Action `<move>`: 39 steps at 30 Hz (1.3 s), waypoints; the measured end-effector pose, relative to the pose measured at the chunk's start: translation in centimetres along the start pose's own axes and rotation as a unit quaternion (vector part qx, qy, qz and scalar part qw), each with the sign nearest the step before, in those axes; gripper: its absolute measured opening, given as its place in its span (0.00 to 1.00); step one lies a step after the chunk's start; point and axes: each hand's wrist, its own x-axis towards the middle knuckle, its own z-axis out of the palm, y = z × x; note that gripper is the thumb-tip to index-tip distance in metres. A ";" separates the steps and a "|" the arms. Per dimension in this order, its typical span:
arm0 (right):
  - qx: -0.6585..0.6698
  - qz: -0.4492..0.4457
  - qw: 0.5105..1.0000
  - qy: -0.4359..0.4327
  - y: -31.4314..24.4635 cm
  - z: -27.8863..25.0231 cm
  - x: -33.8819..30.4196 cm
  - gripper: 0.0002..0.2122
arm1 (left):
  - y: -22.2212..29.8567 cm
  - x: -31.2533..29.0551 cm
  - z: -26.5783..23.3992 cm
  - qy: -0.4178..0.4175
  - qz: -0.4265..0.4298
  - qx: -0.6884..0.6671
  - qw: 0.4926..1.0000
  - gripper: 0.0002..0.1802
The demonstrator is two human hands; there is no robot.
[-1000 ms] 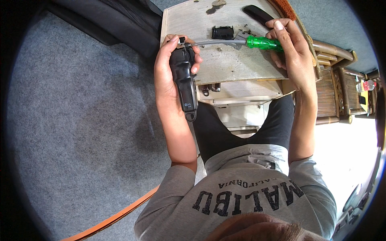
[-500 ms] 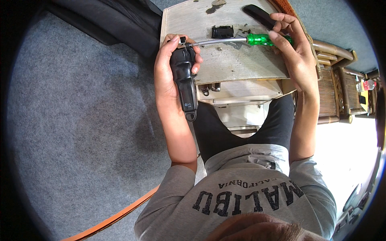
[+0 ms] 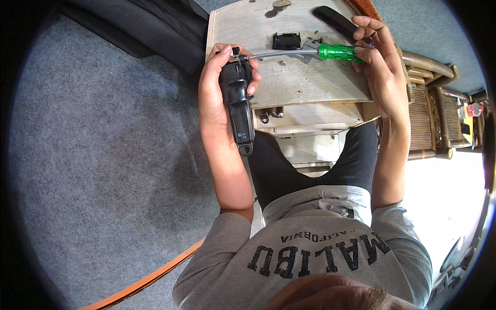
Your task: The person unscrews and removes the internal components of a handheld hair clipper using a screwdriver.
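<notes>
My left hand [image 3: 211,85] is wrapped around a long black plastic tool body [image 3: 238,98], which has a loop at its lower end. Thumb and fingers grip its upper end. From the right, a screwdriver [image 3: 337,52] with a clear green handle and a long metal shaft reaches across to it. The shaft's tip meets the upper end of the black body, where my fingers partly hide the contact. My right hand [image 3: 387,77] pinches the rear end of the green handle, with its upper fingers raised off it.
On the wooden tabletop [image 3: 305,85] lie a black rectangular part [image 3: 286,41], a flat grey metal piece [image 3: 307,58], small dark bits and a long dark curved piece [image 3: 335,23]. An open shelf [image 3: 310,113] below holds small dark items. Bamboo furniture [image 3: 429,119] stands at right.
My right thumb and fingers have slid back toward the handle's end, and the green handle shows a little more. My left hand and the black tool body are nearly still.
</notes>
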 end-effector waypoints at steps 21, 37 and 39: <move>-0.063 0.054 0.996 -0.023 -0.7 0.3 -0.1 0.15 | -0.1 0.0 -0.1 0.010 0.000 -0.002 1.000 0.15; -0.056 0.020 0.998 0.000 -0.7 0.6 -0.1 0.14 | 0.0 0.1 -0.1 0.004 -0.008 -0.017 1.000 0.12; -0.072 -0.018 0.997 0.008 -0.4 0.6 -0.1 0.14 | 0.0 0.1 -0.2 0.003 -0.006 -0.013 1.000 0.12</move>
